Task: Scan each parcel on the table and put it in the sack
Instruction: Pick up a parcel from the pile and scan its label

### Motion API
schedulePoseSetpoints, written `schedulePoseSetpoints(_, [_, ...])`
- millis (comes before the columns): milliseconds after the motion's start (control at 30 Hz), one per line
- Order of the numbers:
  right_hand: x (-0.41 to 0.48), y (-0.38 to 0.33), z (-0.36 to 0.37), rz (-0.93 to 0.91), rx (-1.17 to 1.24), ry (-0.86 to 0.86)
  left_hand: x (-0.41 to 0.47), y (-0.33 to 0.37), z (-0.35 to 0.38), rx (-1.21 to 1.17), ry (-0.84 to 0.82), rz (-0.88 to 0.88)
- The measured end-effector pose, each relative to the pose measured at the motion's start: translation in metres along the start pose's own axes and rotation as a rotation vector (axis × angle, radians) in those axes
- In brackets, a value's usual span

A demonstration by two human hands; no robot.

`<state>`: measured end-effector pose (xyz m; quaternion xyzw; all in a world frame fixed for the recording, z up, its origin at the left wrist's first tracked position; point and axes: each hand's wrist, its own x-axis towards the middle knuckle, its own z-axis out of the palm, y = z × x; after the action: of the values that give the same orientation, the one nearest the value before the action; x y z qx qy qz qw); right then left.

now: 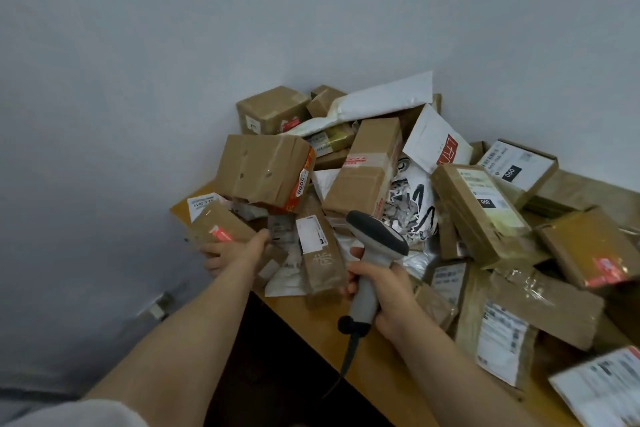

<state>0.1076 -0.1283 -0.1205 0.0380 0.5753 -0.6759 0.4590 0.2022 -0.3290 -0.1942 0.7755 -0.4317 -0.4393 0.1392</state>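
At the left corner of the table [346, 357], the left hand [235, 251] grips a small brown cardboard parcel [218, 229] with a red sticker, fingers curled beneath. The right hand [388, 295] clasps a grey barcode scanner [375, 239].

A small brown parcel [221, 230] with a red sticker lies tilted at the heap's 8 o'clock edge, gripped by the left hand [239, 250]. The heap of parcels [374, 163], brown boxes and white mailers lying askew, fills the table [311, 322] toward 3 o'clock. The right hand [388, 298] holds the grey scanner [375, 253] at the heap's 6 o'clock, head up.
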Motion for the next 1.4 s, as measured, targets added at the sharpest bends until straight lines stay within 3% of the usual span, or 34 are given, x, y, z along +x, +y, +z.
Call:
schedulePoseSetpoints(133, [-0.012,0.006,0.0,-0.006,0.006,-0.022,0.007,-0.023,-0.037,-0.299,-0.06,0.09])
schedulePoseSetpoints(233, [-0.023,0.012,-0.008,-0.012,0.025,-0.063,-0.009,-0.029,-0.058,-0.523,-0.198,0.207])
schedulePoseSetpoints(333, [-0.045,0.017,-0.028,-0.029,0.042,-0.117,-0.07,-0.034,-0.082,-0.771,-0.452,0.229])
schedulePoseSetpoints(467, [-0.08,0.015,-0.068,-0.094,0.074,-0.131,-0.159,-0.058,-0.092,-0.823,-0.785,0.246])
schedulePoseSetpoints(700, [-0.141,0.01,-0.143,-0.077,0.133,-0.084,-0.242,-0.109,-0.072,-0.634,-1.303,0.332])
schedulePoseSetpoints(800, [-0.163,0.01,-0.175,-0.177,0.149,-0.017,-0.265,-0.118,-0.056,-0.532,-1.341,0.325])
schedulePoseSetpoints(967, [-0.189,0.002,-0.225,-0.376,0.006,0.167,-0.299,-0.106,-0.021,-0.184,-1.125,0.485])
schedulePoseSetpoints(1167, [-0.214,-0.004,-0.261,-0.56,0.037,0.249,-0.354,-0.098,0.02,0.264,-1.348,0.575])
schedulePoseSetpoints(1400, [-0.222,-0.004,-0.304,-0.441,0.344,0.377,-0.367,-0.099,0.039,0.141,-1.647,0.387])
